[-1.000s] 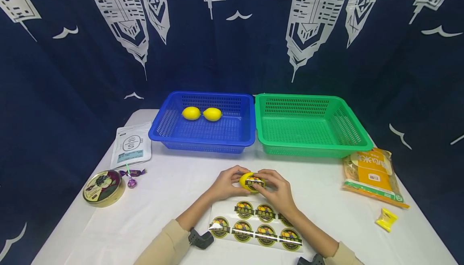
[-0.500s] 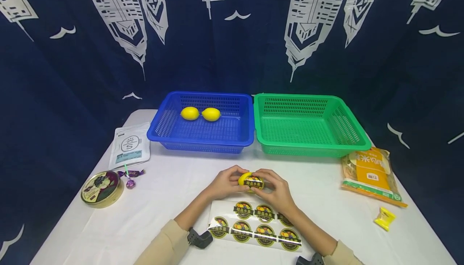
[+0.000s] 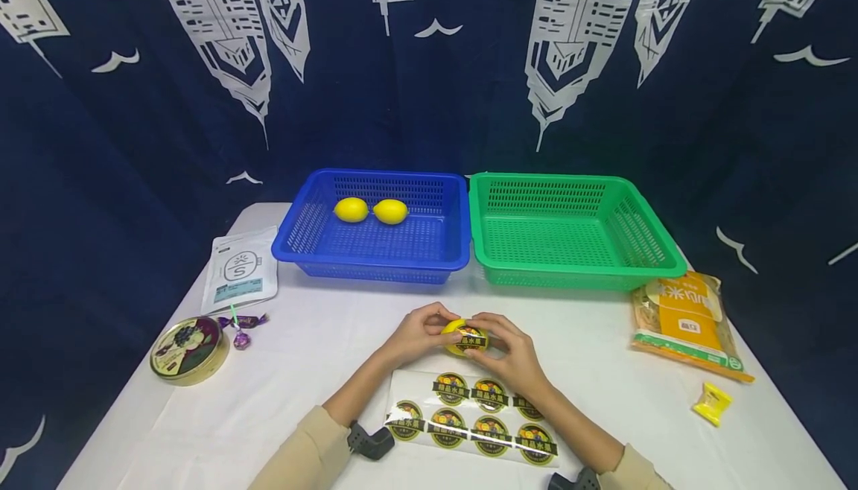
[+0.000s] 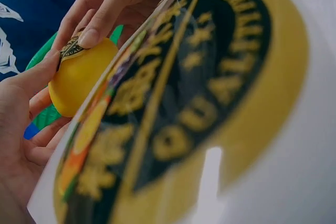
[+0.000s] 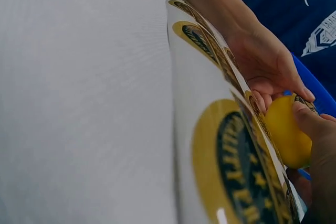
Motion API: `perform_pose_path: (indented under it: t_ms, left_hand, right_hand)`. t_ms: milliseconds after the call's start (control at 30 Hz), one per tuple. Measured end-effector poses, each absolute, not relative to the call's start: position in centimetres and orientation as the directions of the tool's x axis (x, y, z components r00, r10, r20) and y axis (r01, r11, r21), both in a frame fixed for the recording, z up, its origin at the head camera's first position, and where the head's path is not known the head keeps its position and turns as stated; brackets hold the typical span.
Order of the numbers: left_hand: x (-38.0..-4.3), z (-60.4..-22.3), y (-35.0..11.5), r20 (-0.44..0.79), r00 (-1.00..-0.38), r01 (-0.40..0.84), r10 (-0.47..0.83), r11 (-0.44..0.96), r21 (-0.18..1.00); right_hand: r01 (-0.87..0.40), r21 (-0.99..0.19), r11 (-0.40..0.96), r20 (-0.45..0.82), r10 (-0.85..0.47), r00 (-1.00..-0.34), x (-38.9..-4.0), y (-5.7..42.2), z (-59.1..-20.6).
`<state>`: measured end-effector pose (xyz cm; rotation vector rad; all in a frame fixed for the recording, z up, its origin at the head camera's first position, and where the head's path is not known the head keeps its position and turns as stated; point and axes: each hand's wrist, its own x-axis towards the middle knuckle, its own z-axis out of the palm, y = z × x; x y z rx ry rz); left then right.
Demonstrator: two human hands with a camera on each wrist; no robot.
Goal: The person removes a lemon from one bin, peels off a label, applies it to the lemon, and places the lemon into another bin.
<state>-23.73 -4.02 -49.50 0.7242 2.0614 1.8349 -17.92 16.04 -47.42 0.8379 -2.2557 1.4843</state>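
In the head view, a yellow lemon (image 3: 453, 325) is between both hands, above the back edge of a sheet of stickers (image 3: 410, 383). A round black-and-gold sticker (image 3: 473, 339) lies on the lemon's near side. My left hand (image 3: 417, 337) grips the lemon from the left, its thumb over the sticker's left part. From the right, my right hand (image 3: 511, 348) holds the lemon with fingers on top and thumb low at the sticker's edge. The left wrist view shows both thumbs at the sticker on the lemon (image 4: 86, 77). The right wrist view shows the lemon (image 5: 283, 129) between the hands.
Two lemons lie in a blue basket (image 3: 375, 258) at the back; a green basket (image 3: 576, 275) stands beside it. At left are a white pouch (image 3: 241, 270), a round tin (image 3: 190, 350) and wrapped candies (image 3: 242, 339). At right lie an orange-labelled food bag (image 3: 690, 319) and a yellow packet (image 3: 712, 403).
My right thumb has slid off the sticker's face to its lower edge. My left thumb has moved up onto the sticker's left part. The lemon stays in about the same place.
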Motion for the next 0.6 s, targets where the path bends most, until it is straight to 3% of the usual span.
perform_pose_path:
  t_ms: [300,600]
  left_hand:
    - [-24.1,-50.4,-4.1,0.119,-0.848,0.168,0.516,0.048,0.985]
    - [-23.9,-50.0,-4.3,0.103,-0.857,0.169,0.505,0.087,0.982]
  right_hand:
    - [-0.488,-0.853,0.184,0.42,-0.313,-0.852,-18.9,16.9,-49.2]
    - [-0.246,-0.96,0.133,0.204,-0.265,-0.942,-19.9,17.6,-50.1]
